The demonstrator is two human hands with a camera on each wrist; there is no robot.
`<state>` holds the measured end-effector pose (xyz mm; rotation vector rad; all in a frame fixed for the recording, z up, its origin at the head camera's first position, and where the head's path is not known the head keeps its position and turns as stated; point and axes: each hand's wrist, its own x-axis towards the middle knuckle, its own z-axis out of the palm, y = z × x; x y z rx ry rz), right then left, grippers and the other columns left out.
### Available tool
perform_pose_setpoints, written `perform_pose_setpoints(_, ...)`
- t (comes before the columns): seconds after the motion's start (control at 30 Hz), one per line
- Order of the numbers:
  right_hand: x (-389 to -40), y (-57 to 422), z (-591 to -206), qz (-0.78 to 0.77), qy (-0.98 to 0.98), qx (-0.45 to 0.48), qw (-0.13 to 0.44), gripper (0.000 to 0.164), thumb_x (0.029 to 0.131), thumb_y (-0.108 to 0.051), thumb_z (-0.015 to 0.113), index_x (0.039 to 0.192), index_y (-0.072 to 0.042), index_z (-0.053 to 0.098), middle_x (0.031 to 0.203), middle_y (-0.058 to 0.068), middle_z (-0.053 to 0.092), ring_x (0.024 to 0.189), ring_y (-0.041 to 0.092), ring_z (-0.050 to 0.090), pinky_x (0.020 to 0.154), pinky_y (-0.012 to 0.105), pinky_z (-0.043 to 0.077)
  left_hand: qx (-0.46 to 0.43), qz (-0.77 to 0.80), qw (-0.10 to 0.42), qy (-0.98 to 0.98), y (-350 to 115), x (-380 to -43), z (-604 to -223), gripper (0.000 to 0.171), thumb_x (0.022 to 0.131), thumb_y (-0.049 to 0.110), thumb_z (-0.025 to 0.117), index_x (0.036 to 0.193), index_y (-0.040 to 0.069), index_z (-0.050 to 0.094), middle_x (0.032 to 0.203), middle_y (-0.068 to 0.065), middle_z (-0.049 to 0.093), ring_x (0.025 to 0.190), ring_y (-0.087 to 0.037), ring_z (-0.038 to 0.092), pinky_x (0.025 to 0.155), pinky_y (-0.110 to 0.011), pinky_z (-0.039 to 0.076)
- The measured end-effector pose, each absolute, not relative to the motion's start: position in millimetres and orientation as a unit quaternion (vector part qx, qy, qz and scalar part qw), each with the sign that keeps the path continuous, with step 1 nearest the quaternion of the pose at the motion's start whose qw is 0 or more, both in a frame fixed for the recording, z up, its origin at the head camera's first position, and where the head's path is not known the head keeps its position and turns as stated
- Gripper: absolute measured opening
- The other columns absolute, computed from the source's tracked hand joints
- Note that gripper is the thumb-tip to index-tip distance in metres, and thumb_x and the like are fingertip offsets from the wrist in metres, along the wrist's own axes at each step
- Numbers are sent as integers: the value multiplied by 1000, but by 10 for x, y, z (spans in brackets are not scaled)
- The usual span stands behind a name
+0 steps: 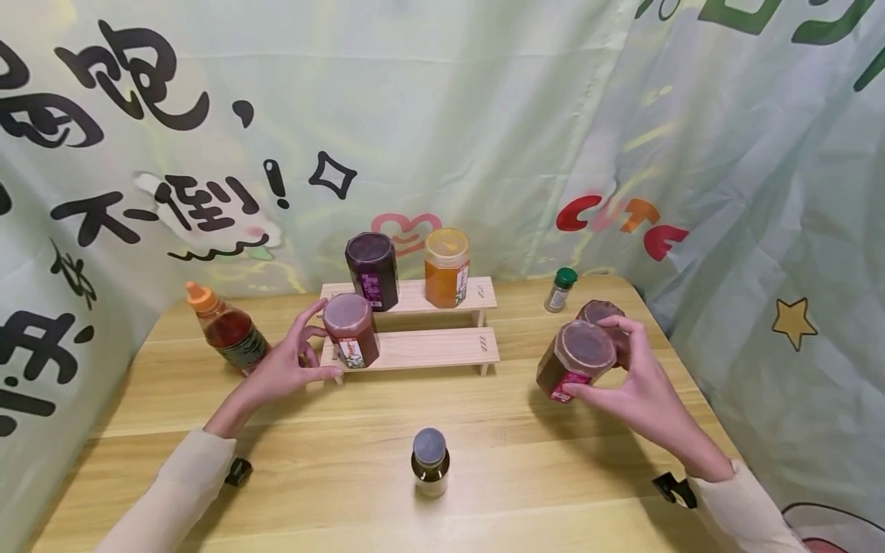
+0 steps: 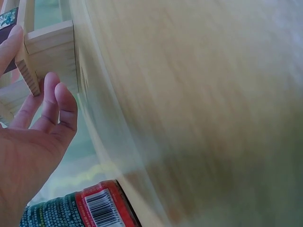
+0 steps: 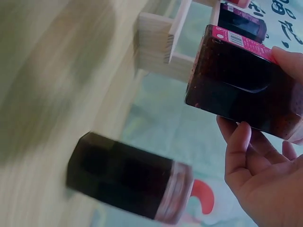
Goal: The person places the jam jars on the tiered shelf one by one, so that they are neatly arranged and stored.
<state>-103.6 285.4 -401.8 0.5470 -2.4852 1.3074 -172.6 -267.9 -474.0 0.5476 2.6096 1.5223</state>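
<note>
My left hand (image 1: 293, 361) curves beside the left of a red-brown jar (image 1: 356, 342) on the lower plank of a wooden two-tier rack (image 1: 429, 349). Its index fingertip is at the lid's edge and its thumb near the plank's front corner; in the left wrist view the fingers (image 2: 66, 109) are bent by the plank's end. On the right, my right hand (image 1: 643, 392) grips a dark jar (image 1: 563, 369) with a pink label, thumb in front and fingers behind, tilted above the table (image 3: 118, 61). A similar dark jar (image 3: 128, 177) stands behind it.
On the upper plank stand a dark purple jar (image 1: 373, 273) and an orange-yellow jar (image 1: 445, 269). A sauce bottle (image 1: 231, 330) with an orange cap is left of my left hand. A green-capped shaker (image 1: 560, 290) stands at the back right, a small dark bottle (image 1: 430, 465) in front.
</note>
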Motion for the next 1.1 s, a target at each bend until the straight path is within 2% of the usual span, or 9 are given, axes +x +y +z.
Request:
perform_pose_setpoints(0.17, -1135, 2693, -3984, 470, -848, 205, 130, 104, 69, 7, 102, 149, 1, 36, 124, 13, 68, 110, 9, 65, 87, 16, 53, 180, 493, 35, 850, -2691, -1735, -4734, 124, 87, 11, 96, 176, 34, 13, 139, -25, 64, 69, -26, 64, 57, -32, 54)
perform_pose_setpoints(0.33, -1219, 2512, -3976, 491, -839, 205, 109, 102, 72, 6, 101, 149, -2, 36, 127, 14, 68, 106, 14, 67, 83, 19, 56, 177, 491, 38, 852, -2693, -1746, -4744, 125, 86, 11, 96, 176, 35, 12, 140, -25, 64, 69, -25, 64, 56, -33, 54)
perform_pose_setpoints(0.6, -1358, 2221, -4060, 515, -826, 207, 98, 101, 76, -2, 102, 152, -3, 36, 131, 12, 68, 116, 16, 66, 91, 21, 55, 175, 489, 41, 853, -2690, -1741, -4744, 125, 87, 11, 96, 176, 38, 13, 139, -24, 65, 68, -26, 64, 57, -32, 54)
perform_pose_setpoints(0.83, -1483, 1953, -4142, 527, -817, 219, 82, 99, 74, -5, 103, 150, -8, 40, 131, 9, 69, 112, 22, 68, 90, 31, 58, 180, 495, 37, 849, -2699, -1738, -4767, 124, 87, 11, 96, 176, 33, 13, 139, -26, 64, 68, -25, 63, 56, -33, 53)
perform_pose_setpoints(1.03, -1538, 1689, -4236, 559, -799, 216, 53, 96, 76, -3, 102, 149, -10, 40, 134, 10, 69, 115, 24, 68, 94, 36, 59, 174, 494, 37, 851, -2699, -1740, -4760, 124, 86, 12, 96, 176, 36, 14, 139, -23, 64, 69, -26, 64, 57, -33, 54)
perform_pose_setpoints(1.1, -1548, 1605, -4256, 566, -795, 212, 46, 96, 76, -2, 102, 149, -11, 39, 135, 9, 69, 116, 24, 68, 95, 38, 59, 178, 496, 38, 849, -2698, -1742, -4756, 125, 86, 11, 96, 176, 34, 13, 139, -24, 64, 69, -26, 64, 57, -33, 54)
